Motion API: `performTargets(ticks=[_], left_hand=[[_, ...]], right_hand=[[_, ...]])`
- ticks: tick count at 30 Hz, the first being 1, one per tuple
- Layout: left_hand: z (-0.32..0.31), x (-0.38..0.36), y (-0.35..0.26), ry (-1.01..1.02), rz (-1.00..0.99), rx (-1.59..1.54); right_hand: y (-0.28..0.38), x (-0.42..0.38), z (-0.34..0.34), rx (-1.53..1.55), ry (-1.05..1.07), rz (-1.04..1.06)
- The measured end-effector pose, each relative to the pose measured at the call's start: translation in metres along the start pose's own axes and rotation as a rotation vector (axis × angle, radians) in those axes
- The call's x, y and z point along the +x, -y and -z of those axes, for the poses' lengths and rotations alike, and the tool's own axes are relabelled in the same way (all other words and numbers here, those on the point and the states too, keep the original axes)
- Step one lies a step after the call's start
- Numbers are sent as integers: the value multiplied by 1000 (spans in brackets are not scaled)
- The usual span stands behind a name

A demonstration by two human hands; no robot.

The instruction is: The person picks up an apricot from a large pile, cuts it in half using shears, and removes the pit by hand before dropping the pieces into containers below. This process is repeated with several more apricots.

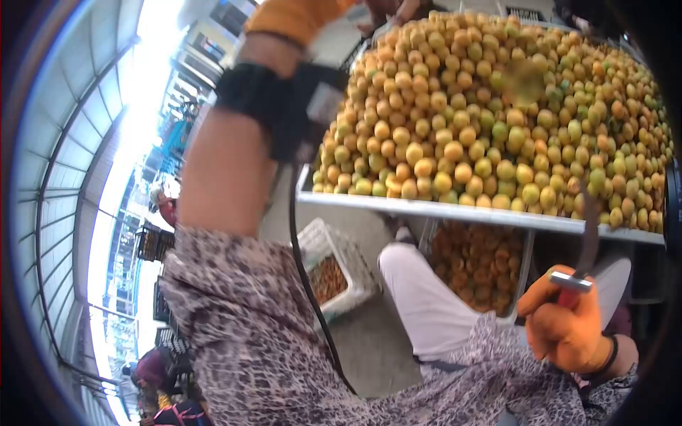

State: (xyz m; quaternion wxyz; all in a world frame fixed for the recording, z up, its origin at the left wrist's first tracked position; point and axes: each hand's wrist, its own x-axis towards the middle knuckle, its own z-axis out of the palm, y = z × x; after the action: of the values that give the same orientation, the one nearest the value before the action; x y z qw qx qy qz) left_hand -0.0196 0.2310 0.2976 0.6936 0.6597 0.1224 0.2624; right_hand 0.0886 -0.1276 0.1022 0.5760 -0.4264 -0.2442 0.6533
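In the head view my right hand [565, 323], in an orange glove, is closed around the red handle of a curved knife [588, 227]. The blade points up in front of the rim of a white-edged table [426, 207]. A large heap of yellow-orange and greenish apricots [455, 113] covers that table. My left hand [298, 18], also gloved in orange, is raised at the top edge, left of the heap; its fingers are out of frame or hidden. A black strap with a device [284, 106] wraps my left wrist.
Under the table edge, a crate [527, 273] holds what look like halved apricots. A white plastic crate [366, 259] with small brown pieces stands on the floor by my knee. A cable runs down my left side. Other people [153, 369] and dark crates are at the left.
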Motion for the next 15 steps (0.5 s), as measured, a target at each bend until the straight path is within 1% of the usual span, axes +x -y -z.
performTargets(ticks=[1,2,3,5,6,7,8,10,11,12,13,15], left_hand=[[2,2,-2,-90,-108,33],[12,1,4,102,-158,57],[30,-1,17,232,-249,26],[-7,-31,69,103,-244,-283],[-27,-46,95,40,-257,-434],[-48,-69,119,-48,-201,-411],[-69,-91,147,-154,-328,124],[-95,-126,195,-96,-151,-404],[-108,-144,219,-105,-62,-661],[-117,-159,238,-66,3,-810],[-127,-171,256,-71,8,-899],[-143,-191,277,-158,26,-941]], right_hand=[[-2,3,-2,12,-2,54],[4,8,-2,-52,29,52],[8,13,-6,-3,-2,69],[13,18,-7,21,-6,189],[11,19,-3,22,-20,289],[5,22,6,2,31,421],[2,25,11,20,28,469],[-2,32,26,-2,70,542],[-4,31,31,-10,85,508],[-6,29,33,13,59,434],[-9,28,35,41,37,353],[-15,24,40,-28,-3,196]])
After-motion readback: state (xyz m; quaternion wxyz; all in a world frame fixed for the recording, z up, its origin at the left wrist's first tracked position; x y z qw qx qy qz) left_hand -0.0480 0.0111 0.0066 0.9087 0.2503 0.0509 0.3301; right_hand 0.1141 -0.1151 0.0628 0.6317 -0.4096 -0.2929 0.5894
